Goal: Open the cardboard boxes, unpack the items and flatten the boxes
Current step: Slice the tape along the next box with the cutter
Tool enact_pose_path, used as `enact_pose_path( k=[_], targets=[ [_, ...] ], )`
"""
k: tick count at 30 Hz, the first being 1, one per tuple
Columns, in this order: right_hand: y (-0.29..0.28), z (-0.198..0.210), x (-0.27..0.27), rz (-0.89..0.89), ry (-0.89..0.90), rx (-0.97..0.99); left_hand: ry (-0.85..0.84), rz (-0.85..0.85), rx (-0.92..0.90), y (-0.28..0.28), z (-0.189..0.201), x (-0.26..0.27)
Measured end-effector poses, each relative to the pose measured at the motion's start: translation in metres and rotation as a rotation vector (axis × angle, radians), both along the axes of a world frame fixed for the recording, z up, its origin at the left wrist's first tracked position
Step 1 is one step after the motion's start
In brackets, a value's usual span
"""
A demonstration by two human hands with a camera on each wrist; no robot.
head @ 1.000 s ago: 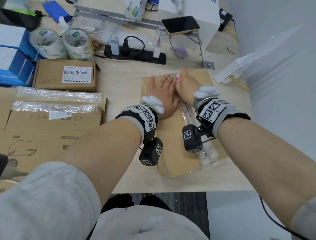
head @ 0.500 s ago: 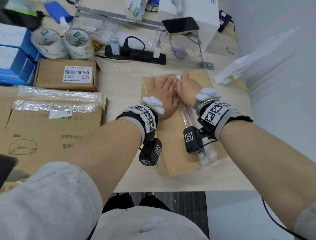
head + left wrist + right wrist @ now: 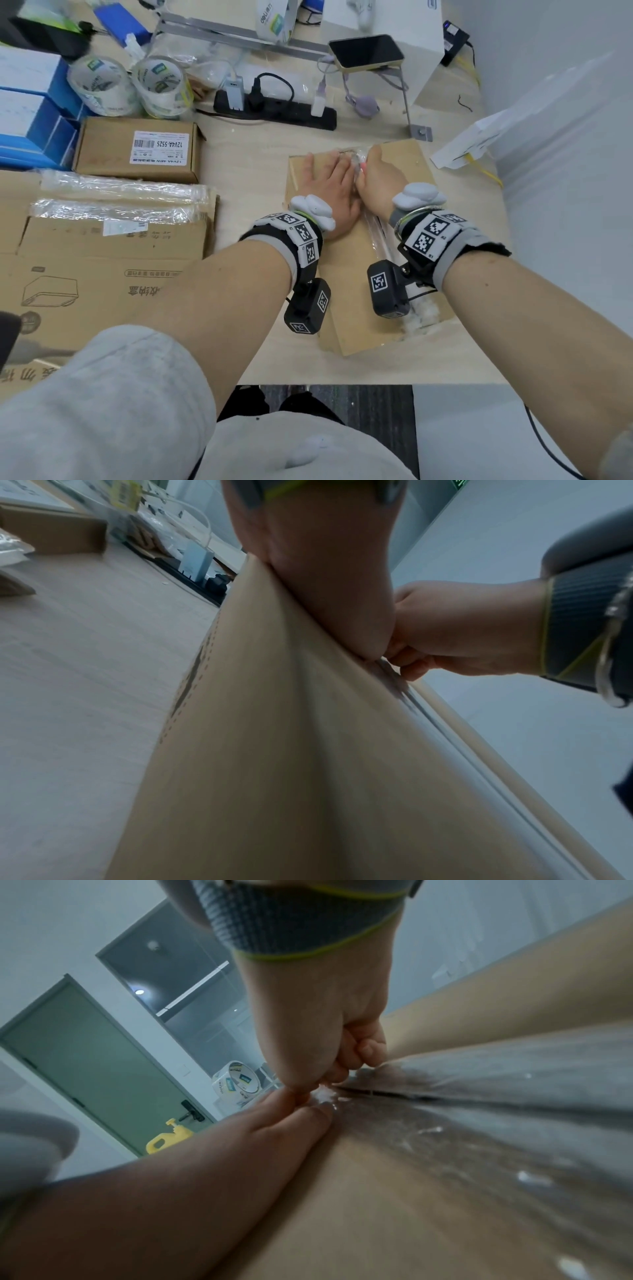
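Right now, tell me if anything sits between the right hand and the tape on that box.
Nothing visible does. The right hand already pinches the clear tape at the seam of the cardboard box; the left hand lies flat beside it, touching, not covering the strip.

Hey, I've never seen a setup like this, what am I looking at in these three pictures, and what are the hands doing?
No robot here: a person wears three cameras. The big picture comes from a head camera looking down at a desk; the other two come from cameras strapped under each wrist, looking along the hand.

The left hand lies flat, pressing down on a taped cardboard box. The right hand has its fingers curled at the clear packing tape running along the box's middle seam, apparently picking at it near the far end to open the box.

Also on the desk: a smaller labelled box, flattened cardboard with plastic-wrapped packs, two tape rolls, a power strip and a phone on a stand.
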State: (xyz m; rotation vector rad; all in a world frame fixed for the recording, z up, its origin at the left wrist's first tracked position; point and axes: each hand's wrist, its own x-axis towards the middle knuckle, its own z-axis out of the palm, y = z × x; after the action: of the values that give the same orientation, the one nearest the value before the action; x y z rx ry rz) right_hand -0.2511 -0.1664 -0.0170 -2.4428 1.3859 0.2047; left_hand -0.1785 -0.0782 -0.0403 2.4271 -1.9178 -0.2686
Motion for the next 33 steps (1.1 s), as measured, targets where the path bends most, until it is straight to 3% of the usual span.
enact_pose_path(
  k=[13,26,29,33],
  targets=[
    [0.007,0.01,-0.003,0.001,0.054,0.036,-0.016,-0.001,0.007,0.0,-0.002,-0.001],
    [0.015,0.006,-0.016,-0.012,0.0,0.036,-0.013,-0.01,0.029,-0.002,-0.005,-0.001],
    [0.016,0.008,-0.029,0.014,-0.078,0.063,-0.056,-0.013,0.036,-0.002,-0.006,-0.001],
    [0.023,0.011,-0.041,-0.079,-0.324,-0.002,-0.044,-0.015,-0.003,0.002,-0.005,0.0]
  ],
)
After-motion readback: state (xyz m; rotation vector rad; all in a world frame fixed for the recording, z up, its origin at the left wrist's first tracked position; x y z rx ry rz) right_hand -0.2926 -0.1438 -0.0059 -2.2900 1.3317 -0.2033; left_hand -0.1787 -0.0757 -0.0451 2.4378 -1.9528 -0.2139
